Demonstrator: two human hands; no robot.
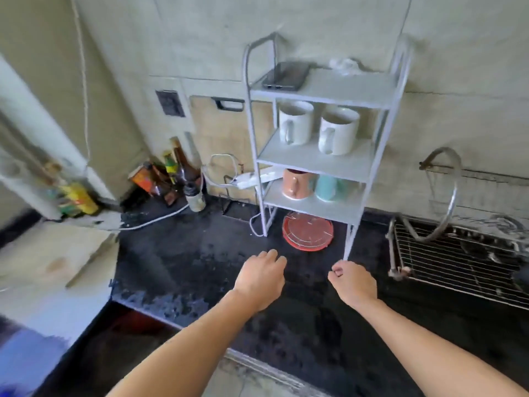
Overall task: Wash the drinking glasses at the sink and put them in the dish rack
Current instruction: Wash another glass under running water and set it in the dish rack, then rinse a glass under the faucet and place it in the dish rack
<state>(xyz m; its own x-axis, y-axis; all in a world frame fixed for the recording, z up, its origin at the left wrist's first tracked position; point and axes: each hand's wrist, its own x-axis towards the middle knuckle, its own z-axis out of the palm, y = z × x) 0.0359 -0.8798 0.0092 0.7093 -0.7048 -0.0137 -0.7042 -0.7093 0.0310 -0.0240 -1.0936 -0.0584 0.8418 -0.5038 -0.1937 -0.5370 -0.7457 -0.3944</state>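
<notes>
No drinking glass shows in the head view. A wire dish rack (458, 270) lies at the right, with a curved metal tap (449, 207) arching over its back edge. Both my hands hover over the black countertop (200, 267), holding nothing. My left hand (262, 277) has loosely curled fingers. My right hand (353, 282) is curled into a fist just below the front right leg of the white shelf unit (323, 90). Two white mugs (294, 123) stand on its middle shelf, and a pink mug (296, 183) and a teal mug (327, 187) on the lower one.
A phone (286, 75) lies on the top shelf. A red plate (307, 229) sits under the shelf unit. Bottles (180, 173), a power strip (254, 177) and cables crowd the back left corner. A cutting board (217, 133) leans on the wall.
</notes>
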